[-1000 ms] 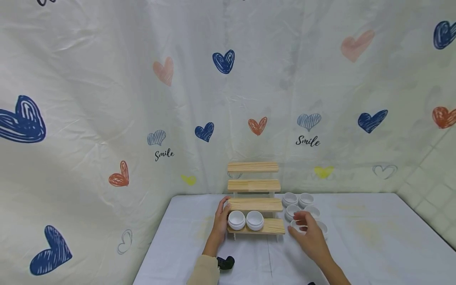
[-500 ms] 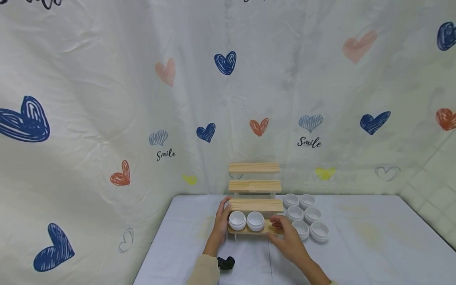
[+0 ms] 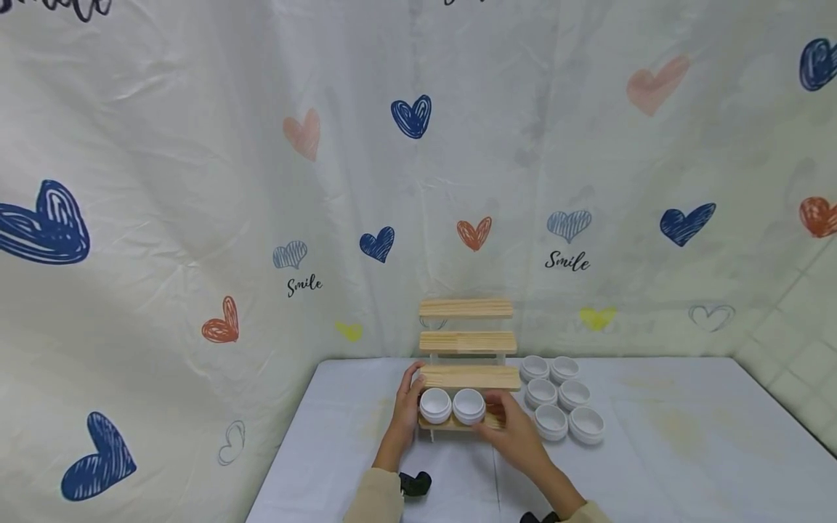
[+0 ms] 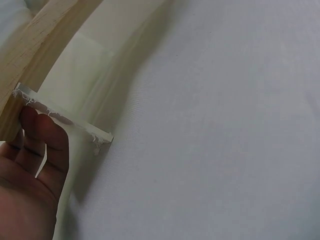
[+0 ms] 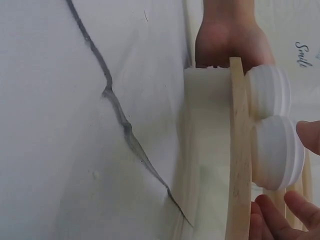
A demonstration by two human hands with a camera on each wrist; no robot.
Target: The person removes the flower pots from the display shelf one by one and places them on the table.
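Observation:
A tiered wooden stand (image 3: pixel 469 376) with pale plank shelves on white supports stands on the table. My left hand (image 3: pixel 407 399) holds its left end; in the left wrist view, the fingers (image 4: pixel 52 135) curl at a white support under the plank (image 4: pixel 45 45). Two small white bowls sit side by side on the lowest shelf, a left bowl (image 3: pixel 435 405) and a right bowl (image 3: pixel 468 406). My right hand (image 3: pixel 513 428) is at the right bowl's right side, thumb (image 5: pixel 310 136) by its rim and fingers loosely bent beside it. Whether the fingertips touch it is unclear.
Several more white bowls (image 3: pixel 551 423) stand in pairs on the white-covered table (image 3: pixel 667 450), right of the stand. Behind hangs a curtain (image 3: pixel 497 145) printed with hearts. A dark object (image 3: pixel 415 483) lies by my left sleeve.
My right hand has moved left from above the table bowls, across the lowest shelf, to the right bowl there. The left hand stays on the stand.

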